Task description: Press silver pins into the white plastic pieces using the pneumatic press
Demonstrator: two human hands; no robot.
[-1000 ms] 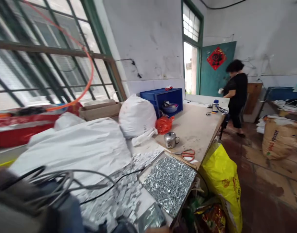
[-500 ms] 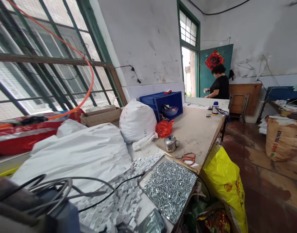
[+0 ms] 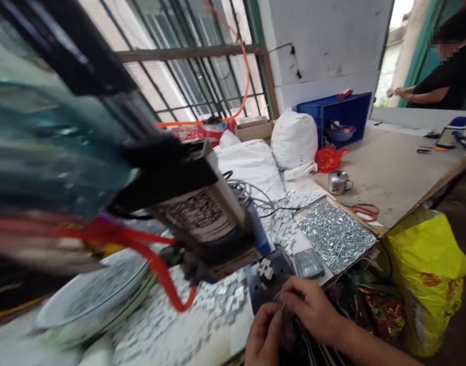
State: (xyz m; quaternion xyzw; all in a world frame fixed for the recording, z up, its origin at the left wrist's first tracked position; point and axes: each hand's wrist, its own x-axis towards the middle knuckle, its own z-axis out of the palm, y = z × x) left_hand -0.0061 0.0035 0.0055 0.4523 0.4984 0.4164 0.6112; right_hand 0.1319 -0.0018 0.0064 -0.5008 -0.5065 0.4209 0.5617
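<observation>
My left hand (image 3: 263,333) and my right hand (image 3: 312,307) meet at the bottom centre, fingertips pinched together. Something small sits between them, too blurred to make out. Just beyond is the blue metal base (image 3: 269,279) of a machine with a few white pieces (image 3: 263,268) on it. The tilted machine head (image 3: 202,213) carries a QR label and a red air hose (image 3: 156,259). Small white parts (image 3: 202,305) lie heaped on the table around the base. A tray of metal pins (image 3: 335,234) stands to the right, beside a small clear box (image 3: 309,263).
Farther back are red-handled scissors (image 3: 366,211), a metal cup (image 3: 338,182), a red bag (image 3: 330,158) and a blue crate (image 3: 366,114). A bowl (image 3: 103,290) stands left, a yellow bag (image 3: 427,269) hangs right. A person (image 3: 446,76) is at the far right.
The view has swung left and down. The machine head, the bowl and both my hands have come into view, while the tray and table now appear farther right.
</observation>
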